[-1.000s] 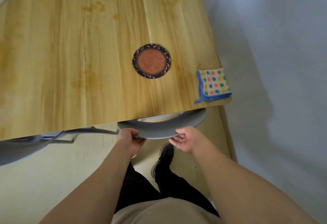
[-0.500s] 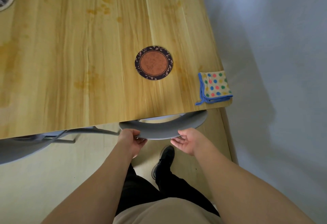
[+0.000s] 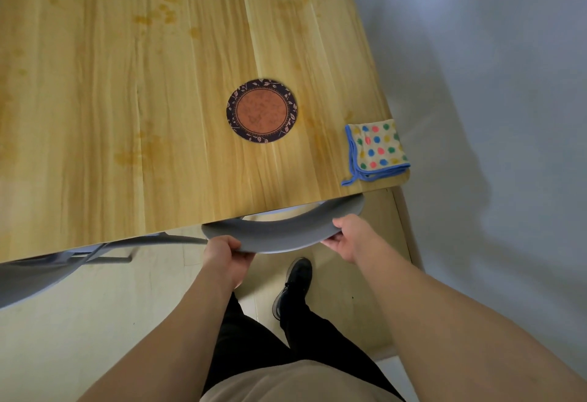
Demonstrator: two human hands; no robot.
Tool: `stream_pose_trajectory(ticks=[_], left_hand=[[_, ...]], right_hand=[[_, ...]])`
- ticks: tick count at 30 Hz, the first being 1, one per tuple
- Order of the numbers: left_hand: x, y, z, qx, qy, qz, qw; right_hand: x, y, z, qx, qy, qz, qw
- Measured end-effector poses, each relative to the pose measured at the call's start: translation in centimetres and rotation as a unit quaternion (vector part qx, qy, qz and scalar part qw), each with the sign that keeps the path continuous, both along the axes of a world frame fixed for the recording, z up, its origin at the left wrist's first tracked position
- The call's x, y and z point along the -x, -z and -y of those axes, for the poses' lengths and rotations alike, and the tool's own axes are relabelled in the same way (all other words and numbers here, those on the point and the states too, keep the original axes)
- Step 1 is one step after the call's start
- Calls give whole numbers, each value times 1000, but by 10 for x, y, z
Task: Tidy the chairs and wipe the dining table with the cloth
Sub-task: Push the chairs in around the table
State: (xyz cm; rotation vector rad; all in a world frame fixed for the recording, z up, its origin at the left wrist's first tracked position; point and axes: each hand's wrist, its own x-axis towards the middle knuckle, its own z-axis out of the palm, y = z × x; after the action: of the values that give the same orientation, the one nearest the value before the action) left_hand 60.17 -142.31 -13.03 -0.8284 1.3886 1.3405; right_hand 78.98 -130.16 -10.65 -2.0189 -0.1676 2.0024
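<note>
A grey chair's curved backrest [image 3: 282,230] shows just below the near edge of the wooden dining table [image 3: 143,99], its seat tucked out of sight under the top. My left hand [image 3: 224,253] grips the backrest's left end. My right hand [image 3: 347,238] holds its right end, fingers curled under the rim. A folded cloth [image 3: 378,147] with coloured dots and a blue hem lies on the table's near right corner. Yellowish stains mark the tabletop.
A round coaster [image 3: 262,110], orange with a dark patterned rim, lies on the table near the cloth. A second grey chair [image 3: 35,274] sits at the left under the table edge. A white wall [image 3: 492,115] runs close along the right. My black shoe [image 3: 293,287] stands on the floor.
My right hand has closed on the backrest's right end, where before it hovered open just below it. The left hand keeps its grip. The view shifted slightly.
</note>
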Motion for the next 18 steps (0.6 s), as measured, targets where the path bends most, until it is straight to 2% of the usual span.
stream_pose_trajectory(ticks=[18], left_hand=[[-14,20,-6,-13,5,17,1000]], right_hand=[[-29,26,2,-19,36,-12,999]])
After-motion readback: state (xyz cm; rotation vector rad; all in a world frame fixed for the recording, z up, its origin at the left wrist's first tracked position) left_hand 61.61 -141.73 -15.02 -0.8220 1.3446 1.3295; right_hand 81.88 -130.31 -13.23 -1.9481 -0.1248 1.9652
